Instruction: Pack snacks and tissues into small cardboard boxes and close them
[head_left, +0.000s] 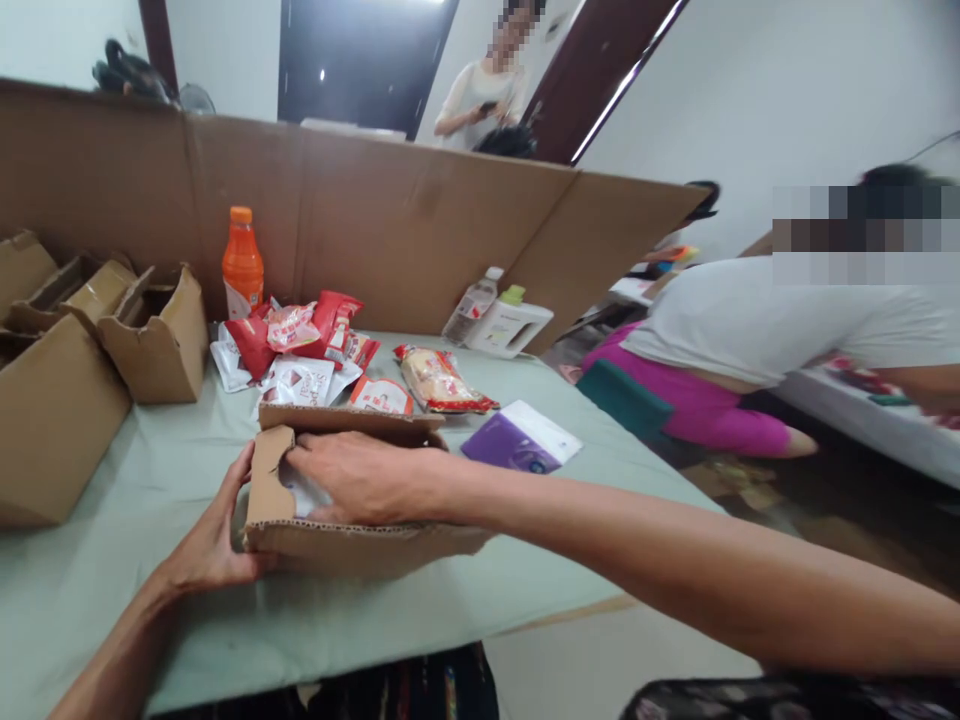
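Head view: nearest to the camera, the 2 hands work on a small open cardboard box [360, 535] that lies on the pale green worktop [112, 560], close to its near edge. The left hand [217, 535] is pressed against the left side of the box, with the fingers curled around the torn flap there. The right hand [360, 475] reaches across from the right and lies flat on top of the box, with fingers spread and the fingertips at the opening; under them something white shows inside, but I cannot tell what it is. The 2 hands are apart, each one on the box, and neither is closed around a separate thing.

Just behind the box, to the right, lies a purple and white packet [521, 440]. A little farther there is a heap of red and white snack bags [307, 345] and 1 clear bag of bread [439, 380]. An orange drink bottle [242, 265] stands upright behind the heap. At the left, several empty cardboard boxes [90, 350] stand together. Near the far right corner lie a clear water bottle [471, 305] and a white container with a green cap [510, 322]. A tall cardboard wall [390, 225] closes the far side of the worktop.

Beyond it a person in a light top [480, 100] stands, and at the right another person in a white shirt [765, 315] bends over a next table.
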